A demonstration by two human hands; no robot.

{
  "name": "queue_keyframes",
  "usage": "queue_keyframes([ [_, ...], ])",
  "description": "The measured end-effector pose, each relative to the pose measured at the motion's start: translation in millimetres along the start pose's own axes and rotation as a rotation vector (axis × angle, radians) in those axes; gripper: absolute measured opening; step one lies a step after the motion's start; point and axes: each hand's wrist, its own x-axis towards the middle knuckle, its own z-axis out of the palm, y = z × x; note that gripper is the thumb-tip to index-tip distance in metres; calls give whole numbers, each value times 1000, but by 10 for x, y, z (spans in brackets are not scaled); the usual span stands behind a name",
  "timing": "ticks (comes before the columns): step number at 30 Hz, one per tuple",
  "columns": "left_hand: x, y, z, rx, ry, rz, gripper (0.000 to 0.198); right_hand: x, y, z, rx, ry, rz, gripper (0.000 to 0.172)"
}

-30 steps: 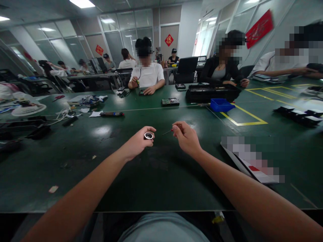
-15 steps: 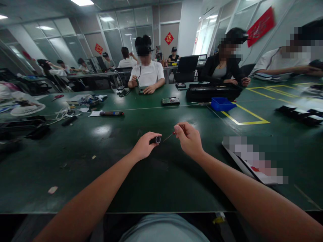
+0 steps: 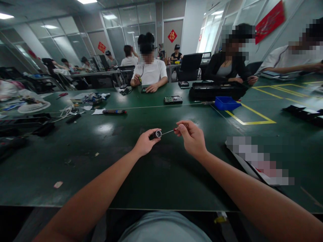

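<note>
My left hand (image 3: 145, 143) is closed around a short black cylinder (image 3: 157, 134) with a silvery ring at its end, which faces right. It may be a small flashlight, but its kind is not plain. My right hand (image 3: 193, 137) grips a thin screwdriver (image 3: 168, 132) by its red handle. The shaft points left, and its tip is at the open end of the cylinder; whether it touches or goes inside I cannot tell. Both hands are held above the green table (image 3: 161, 181).
A circuit-board hard drive (image 3: 173, 99) lies ahead, with a blue bin (image 3: 227, 103) and long black housing (image 3: 217, 90) to its right. A dark pen-like tool (image 3: 114, 112) and cables (image 3: 67, 113) are at left. Co-workers sit across the table.
The screwdriver has swung from pointing down-left to nearly level, and its tip has come to the cylinder's end. The cylinder's open end is turned more toward me. The view has shifted slightly.
</note>
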Motion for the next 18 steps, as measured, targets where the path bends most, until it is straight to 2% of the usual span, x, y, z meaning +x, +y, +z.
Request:
queue_keyframes([
  [5,-14,52,-13,5,-14,3,45,-1,-12,7,-63,-74,21,24],
  [18,-14,31,-13,-15,-18,25,45,34,15,5,-80,-53,40,22],
])
